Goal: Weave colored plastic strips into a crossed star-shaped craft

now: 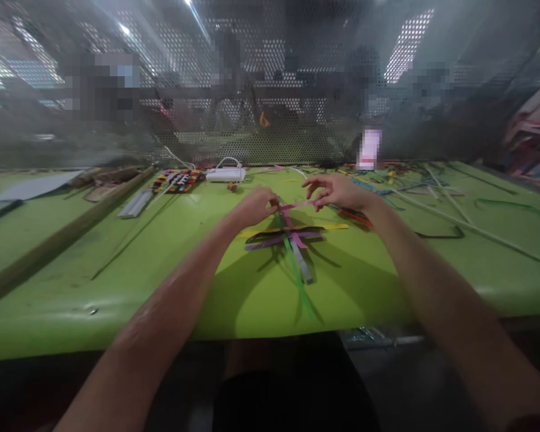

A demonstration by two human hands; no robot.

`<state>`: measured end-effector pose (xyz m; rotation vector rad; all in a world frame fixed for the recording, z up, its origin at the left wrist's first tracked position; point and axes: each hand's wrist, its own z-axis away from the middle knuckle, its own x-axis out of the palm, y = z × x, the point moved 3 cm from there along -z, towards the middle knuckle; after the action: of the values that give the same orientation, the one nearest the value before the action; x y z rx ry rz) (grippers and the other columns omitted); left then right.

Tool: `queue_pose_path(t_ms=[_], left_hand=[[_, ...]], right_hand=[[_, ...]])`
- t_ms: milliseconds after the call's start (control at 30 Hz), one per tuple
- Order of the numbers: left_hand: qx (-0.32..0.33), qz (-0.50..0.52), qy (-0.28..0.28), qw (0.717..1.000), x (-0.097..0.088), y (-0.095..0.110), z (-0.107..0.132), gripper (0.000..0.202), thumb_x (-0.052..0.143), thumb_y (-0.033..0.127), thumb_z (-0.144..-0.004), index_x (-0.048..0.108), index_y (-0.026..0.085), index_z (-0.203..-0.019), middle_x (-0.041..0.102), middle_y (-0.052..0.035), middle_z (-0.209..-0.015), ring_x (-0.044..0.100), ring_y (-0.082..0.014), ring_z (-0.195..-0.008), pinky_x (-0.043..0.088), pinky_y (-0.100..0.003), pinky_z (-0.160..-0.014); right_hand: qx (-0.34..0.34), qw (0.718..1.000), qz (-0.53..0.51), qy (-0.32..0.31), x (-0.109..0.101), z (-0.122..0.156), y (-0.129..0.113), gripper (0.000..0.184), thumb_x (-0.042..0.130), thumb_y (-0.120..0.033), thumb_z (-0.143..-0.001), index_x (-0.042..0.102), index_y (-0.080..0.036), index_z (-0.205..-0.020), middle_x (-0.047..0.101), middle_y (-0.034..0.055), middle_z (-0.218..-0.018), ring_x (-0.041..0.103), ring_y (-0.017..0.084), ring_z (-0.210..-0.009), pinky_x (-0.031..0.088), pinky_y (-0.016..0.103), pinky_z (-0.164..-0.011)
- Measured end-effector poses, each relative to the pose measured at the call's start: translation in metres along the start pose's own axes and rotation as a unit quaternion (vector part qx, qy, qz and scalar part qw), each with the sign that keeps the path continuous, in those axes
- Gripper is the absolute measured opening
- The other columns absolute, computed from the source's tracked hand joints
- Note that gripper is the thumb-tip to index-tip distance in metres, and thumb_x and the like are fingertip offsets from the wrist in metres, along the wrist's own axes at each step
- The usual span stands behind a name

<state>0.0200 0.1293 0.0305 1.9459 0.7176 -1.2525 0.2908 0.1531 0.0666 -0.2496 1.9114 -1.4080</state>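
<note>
The left hand [258, 203] and, as far as the blur shows, the right hand [335, 192] each grip a pink strip [300, 205] by pinching, beside crossed coloured strips [302, 262] on the green tabletop [234, 306].

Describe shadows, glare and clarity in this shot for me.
Head view: soft shadows on the green table around the coloured strips; head view: pale sheen along the table's near edge; head view: hazy perforated screen, with bright streaks and pixelated patches.
</note>
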Motion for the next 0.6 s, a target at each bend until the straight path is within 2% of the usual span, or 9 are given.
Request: queue_pose_path(t_ms=[167,267,367,500,600], left_hand=[[-0.025,0.016,-0.061,0.998,-0.001,-0.012,0.001,0.023,0.067,0.033,-0.101,0.08,0.015,-0.094,0.081,-0.012,-0.094,0.071,-0.0249,-0.086,0.05,-0.033,-0.082],[-0.023,0.042,-0.11,0.993,-0.003,-0.017,0.004,0.022,0.07,0.035,-0.096,0.078,0.017,-0.085,0.078,-0.0065,-0.081,0.068,-0.021,-0.075,0.046,-0.03,-0.074],[-0.022,0.074,-0.151,0.986,-0.006,-0.02,0.008,0.018,0.072,0.034,-0.09,0.078,0.017,-0.089,0.079,-0.0045,-0.08,0.07,-0.0197,-0.073,0.048,-0.028,-0.071],[-0.019,0.128,-0.168,0.977,-0.011,-0.026,0.011,0.029,0.076,0.037,-0.088,0.082,0.017,-0.107,0.084,-0.0068,-0.096,0.075,-0.0208,-0.084,0.053,-0.028,-0.076],[-0.027,0.141,-0.186,0.972,-0.013,-0.031,0.012,0.023,0.077,0.035,-0.087,0.084,0.018,-0.1,0.083,-0.006,-0.091,0.074,-0.0203,-0.081,0.053,-0.028,-0.076]], right_hand=[[0.045,0.993,0.105,-0.004,-0.007,-0.001,0.015,0.036,0.087,-0.018,-0.076,0.082,-0.023,-0.112,0.084,0.0063,-0.1,0.079,0.023,-0.08,0.067,0.04,-0.088],[0.09,0.979,0.181,-0.006,-0.012,-0.003,0.025,0.035,0.079,-0.011,-0.074,0.083,-0.021,-0.107,0.085,0.0071,-0.1,0.078,0.023,-0.079,0.065,0.038,-0.085],[0.119,0.966,0.228,-0.005,-0.016,-0.005,0.033,0.035,0.078,-0.012,-0.071,0.084,-0.023,-0.104,0.085,0.0064,-0.095,0.077,0.024,-0.078,0.062,0.036,-0.078],[0.125,0.963,0.238,0.01,-0.017,-0.005,0.037,0.032,0.08,-0.02,-0.073,0.087,-0.025,-0.103,0.085,0.0059,-0.092,0.079,0.027,-0.082,0.063,0.038,-0.081],[0.125,0.96,0.25,0.019,-0.018,-0.005,0.038,0.029,0.079,-0.02,-0.075,0.088,-0.028,-0.101,0.086,0.0051,-0.098,0.081,0.031,-0.093,0.065,0.043,-0.089]])
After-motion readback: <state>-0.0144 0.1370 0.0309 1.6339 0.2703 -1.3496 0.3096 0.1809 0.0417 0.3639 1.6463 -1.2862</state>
